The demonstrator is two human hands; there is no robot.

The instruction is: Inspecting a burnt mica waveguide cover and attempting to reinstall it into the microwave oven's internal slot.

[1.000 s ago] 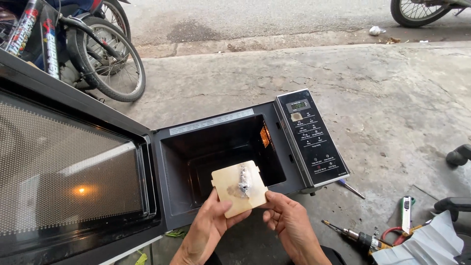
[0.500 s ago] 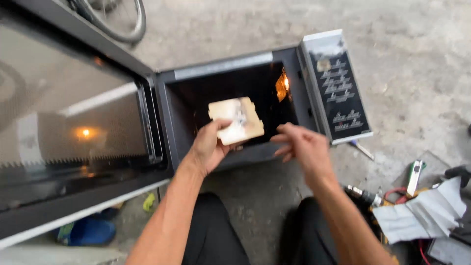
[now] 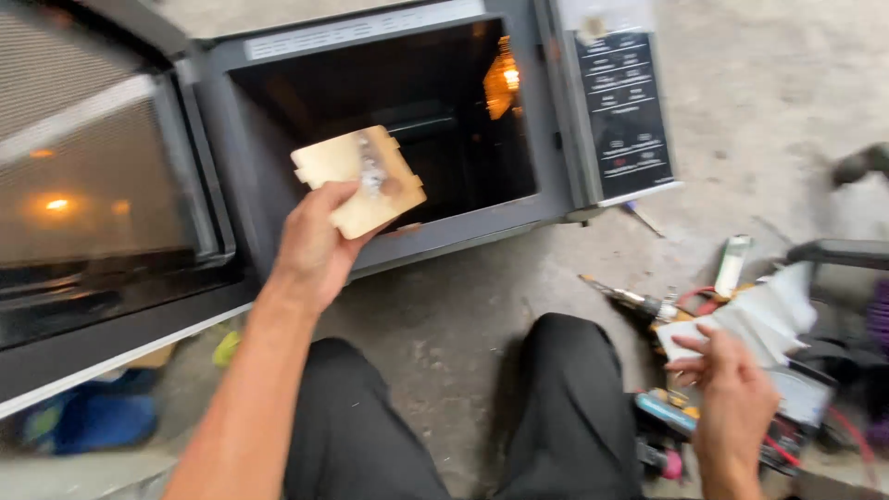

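While left hand (image 3: 315, 245) lifts tan plate (image 3: 359, 179), right hand (image 3: 736, 393) lowered over tools (image 3: 667, 407)

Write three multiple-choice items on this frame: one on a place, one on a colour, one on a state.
1. Where is the right hand?
A. inside the oven cavity
B. over the tools on the ground at the right
C. on the oven door

2. What colour is the plate held by the left hand?
A. pale tan
B. bright blue
C. black

3. How does the microwave door stand?
A. shut
B. taken off and lying flat
C. swung open to the left

Answers:
1 B, the hand is low at the right, fingers on white paper beside a screwdriver.
2 A, the plate is pale tan with a grey smudge in the middle.
3 C, the dark cavity of the microwave is exposed and the door hangs at its left.
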